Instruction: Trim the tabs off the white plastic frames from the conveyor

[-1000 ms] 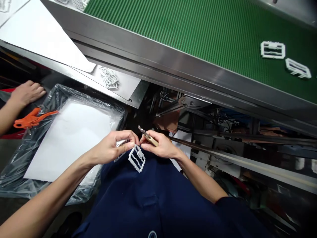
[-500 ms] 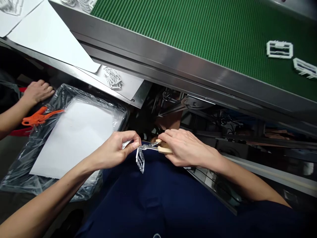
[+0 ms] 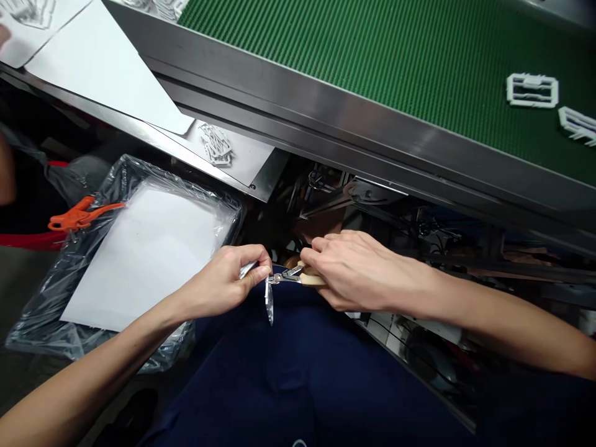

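Note:
My left hand pinches a white plastic frame, which hangs below the fingertips and now shows nearly edge-on. Another white piece peeks out within the curled fingers of that hand. Wrapped round the pale yellow handles of small cutting pliers is my right hand. The jaws of the pliers point left and meet the upper end of the frame, close to my left thumb. Whether the jaws are closed on the plastic I cannot tell.
Two white frames lie on the green conveyor belt. White pieces are heaped on the metal ledge. An orange-handled tool rests at the edge of a plastic-lined bin holding a white sheet. Part of another person shows at left.
The frame in my left hand has turned from a slanted face to nearly edge-on. Both hands have shifted slightly right in the picture. The other person's hand has left the side of the bin.

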The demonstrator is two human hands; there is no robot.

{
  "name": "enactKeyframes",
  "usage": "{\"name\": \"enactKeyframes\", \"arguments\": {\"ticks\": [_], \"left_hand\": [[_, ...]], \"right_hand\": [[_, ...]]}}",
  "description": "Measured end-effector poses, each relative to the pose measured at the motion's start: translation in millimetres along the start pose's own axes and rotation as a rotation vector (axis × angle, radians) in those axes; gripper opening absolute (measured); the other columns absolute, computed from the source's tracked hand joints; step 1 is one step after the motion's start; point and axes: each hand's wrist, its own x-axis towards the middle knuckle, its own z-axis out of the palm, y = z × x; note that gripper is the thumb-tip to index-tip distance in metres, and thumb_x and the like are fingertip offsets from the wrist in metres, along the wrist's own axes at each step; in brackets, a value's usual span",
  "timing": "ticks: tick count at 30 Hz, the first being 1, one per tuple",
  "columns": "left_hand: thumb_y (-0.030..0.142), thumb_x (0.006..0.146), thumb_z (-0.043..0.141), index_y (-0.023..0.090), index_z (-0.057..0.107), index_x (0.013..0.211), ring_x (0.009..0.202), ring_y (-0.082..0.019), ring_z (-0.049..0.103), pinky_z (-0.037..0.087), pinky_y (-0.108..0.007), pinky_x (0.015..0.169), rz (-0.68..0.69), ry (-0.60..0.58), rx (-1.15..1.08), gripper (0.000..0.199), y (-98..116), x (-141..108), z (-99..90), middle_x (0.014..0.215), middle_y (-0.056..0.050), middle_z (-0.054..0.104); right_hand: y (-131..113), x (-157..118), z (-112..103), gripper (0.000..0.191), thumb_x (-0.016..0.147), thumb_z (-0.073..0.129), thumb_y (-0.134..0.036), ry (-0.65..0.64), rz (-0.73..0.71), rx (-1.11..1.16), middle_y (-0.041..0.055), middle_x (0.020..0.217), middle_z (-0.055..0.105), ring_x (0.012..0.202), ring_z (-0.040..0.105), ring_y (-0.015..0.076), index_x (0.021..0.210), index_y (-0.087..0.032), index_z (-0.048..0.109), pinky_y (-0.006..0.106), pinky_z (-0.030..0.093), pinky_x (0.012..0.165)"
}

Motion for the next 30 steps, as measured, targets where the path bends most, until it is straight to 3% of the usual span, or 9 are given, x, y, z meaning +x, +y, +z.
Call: {"name": "enactKeyframes", "arguments": {"ticks": [7, 12, 17, 21, 23, 25, 27, 30], "left_hand": [[0.035, 0.088, 0.048, 0.018, 0.054, 0.077, 0.073, -0.019, 0.055, 0.042, -0.03, 0.068, 0.014, -0.023, 0.001, 0.022, -8, 3, 4.0, 0.076, -0.002, 0.06], [0.038, 0.088, 0.049, 0.018, 0.053, 0.077, 0.072, -0.018, 0.052, 0.041, -0.03, 0.068, 0.006, 0.014, -0.066, 0.023, -14, 5, 2.2, 0.076, -0.001, 0.057], [0.036, 0.085, 0.056, 0.017, 0.055, 0.077, 0.073, -0.017, 0.053, 0.042, -0.028, 0.07, 0.027, 0.0, -0.273, 0.021, -19, 11, 2.3, 0.078, -0.001, 0.058], [0.03, 0.081, 0.061, 0.015, 0.057, 0.079, 0.079, -0.02, 0.058, 0.045, -0.031, 0.075, -0.054, -0.044, -0.517, 0.016, -21, 21, 4.3, 0.081, -0.005, 0.063], [0.023, 0.075, 0.065, 0.016, 0.058, 0.094, 0.083, -0.021, 0.06, 0.047, -0.032, 0.074, -0.161, 0.021, -0.561, 0.021, -25, 26, 4.8, 0.09, -0.006, 0.064], [0.017, 0.069, 0.068, 0.019, 0.057, 0.11, 0.088, -0.021, 0.059, 0.048, -0.03, 0.072, -0.229, 0.08, -0.566, 0.043, -33, 30, 4.9, 0.109, -0.008, 0.062], [0.019, 0.069, 0.07, 0.02, 0.058, 0.117, 0.086, -0.02, 0.06, 0.048, -0.028, 0.069, -0.248, 0.003, -0.644, 0.049, -41, 32, 5.3, 0.117, -0.01, 0.059], [0.034, 0.077, 0.068, 0.019, 0.059, 0.12, 0.071, -0.017, 0.061, 0.049, -0.026, 0.062, -0.236, -0.2, -0.914, 0.047, -51, 30, 8.3, 0.097, -0.01, 0.066]], "right_hand": [[10, 14, 1, 0.009, 0.073, 0.058, -0.024, -0.024, 0.014, 0.122, 0.0012, 0.052, 0.051, 0.041, 0.04, 0.011, 0.066, -0.019, 0.058, 0.028, 0.021, 0.049], [30, 12, 27, 0.011, 0.075, 0.057, -0.024, -0.012, 0.086, 0.445, -0.0031, 0.05, 0.047, 0.043, 0.036, 0.0083, 0.065, -0.019, 0.055, 0.025, 0.023, 0.047], [15, 34, 85, 0.023, 0.076, 0.062, -0.036, 0.217, 0.053, 1.115, -0.0004, 0.079, 0.057, 0.068, 0.049, 0.0104, 0.084, -0.017, 0.054, 0.022, 0.038, 0.061], [-17, 51, 123, 0.031, 0.071, 0.07, -0.037, 0.388, 0.053, 1.47, -0.0021, 0.077, 0.051, 0.066, 0.045, 0.0097, 0.082, -0.018, 0.049, 0.023, 0.038, 0.063], [-25, 50, 131, 0.03, 0.071, 0.07, -0.036, 0.484, 0.108, 1.559, -0.0031, 0.073, 0.048, 0.063, 0.042, 0.0091, 0.08, -0.018, 0.048, 0.023, 0.037, 0.061], [-26, 46, 135, 0.03, 0.071, 0.071, -0.036, 0.584, 0.18, 1.611, -0.0036, 0.071, 0.047, 0.06, 0.04, 0.0091, 0.08, -0.019, 0.047, 0.023, 0.036, 0.059], [-25, 41, 135, 0.031, 0.07, 0.071, -0.036, 0.685, 0.258, 1.625, -0.004, 0.069, 0.046, 0.06, 0.04, 0.0093, 0.079, -0.019, 0.047, 0.023, 0.036, 0.058], [-28, 42, 132, 0.032, 0.069, 0.072, -0.038, 0.774, 0.321, 1.674, -0.0042, 0.068, 0.045, 0.06, 0.042, 0.0097, 0.077, -0.02, 0.046, 0.023, 0.038, 0.059]]}}
